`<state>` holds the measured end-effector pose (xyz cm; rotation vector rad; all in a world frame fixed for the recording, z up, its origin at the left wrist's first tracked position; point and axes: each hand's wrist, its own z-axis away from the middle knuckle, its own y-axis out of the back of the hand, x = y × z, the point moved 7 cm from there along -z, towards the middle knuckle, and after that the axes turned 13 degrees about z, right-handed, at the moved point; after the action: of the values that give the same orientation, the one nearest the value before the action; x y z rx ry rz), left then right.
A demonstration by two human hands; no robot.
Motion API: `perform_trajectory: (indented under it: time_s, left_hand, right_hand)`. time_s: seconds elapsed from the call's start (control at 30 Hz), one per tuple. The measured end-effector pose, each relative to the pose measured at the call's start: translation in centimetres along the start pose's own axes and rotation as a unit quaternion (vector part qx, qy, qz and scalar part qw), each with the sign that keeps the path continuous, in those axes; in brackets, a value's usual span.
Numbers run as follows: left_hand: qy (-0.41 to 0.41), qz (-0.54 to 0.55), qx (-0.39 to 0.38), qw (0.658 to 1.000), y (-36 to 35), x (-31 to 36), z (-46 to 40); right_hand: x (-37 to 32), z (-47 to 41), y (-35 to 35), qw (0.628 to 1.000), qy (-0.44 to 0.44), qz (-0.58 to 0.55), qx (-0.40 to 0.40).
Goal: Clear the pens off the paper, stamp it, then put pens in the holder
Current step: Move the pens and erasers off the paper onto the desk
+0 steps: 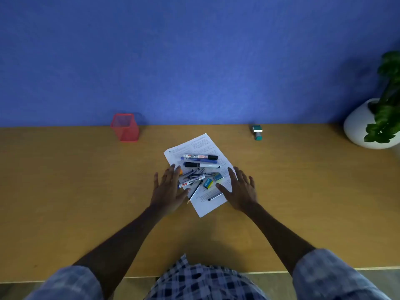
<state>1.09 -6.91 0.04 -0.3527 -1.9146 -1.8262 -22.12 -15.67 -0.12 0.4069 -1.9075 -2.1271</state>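
A printed white paper [203,144] lies tilted in the middle of the wooden desk. Several pens and markers [200,167] are piled on it, with small erasers [208,183] among them. My left hand [168,189] hovers flat, fingers straight, at the pile's left edge. On the right of the pile my right hand [240,190] is spread open over the paper's edge. Neither hand holds anything. A red mesh pen holder [125,127] stands at the back left by the wall. A teal stamp [257,132] sits at the back right.
A white pot with a green plant [365,126] stands at the far right by the blue wall. The desk's front edge [324,270] runs close to my body. Bare wood [65,191] lies on both sides of the paper.
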Motion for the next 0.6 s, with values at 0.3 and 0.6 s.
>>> perform_trajectory:
  time_s: [0.3,0.6]
  left_hand:
    - [0.012,-0.004,-0.012,1.0,-1.1,-1.2,1.0]
    - [0.008,-0.018,-0.026,0.999,-1.8,-1.4,1.3]
  right_hand:
    - [-0.1,0.8,-1.5,1.0,0.008,0.013,-0.017]
    - [-0.3,1.4,-2.6,0.998,0.027,0.035,-0.054]
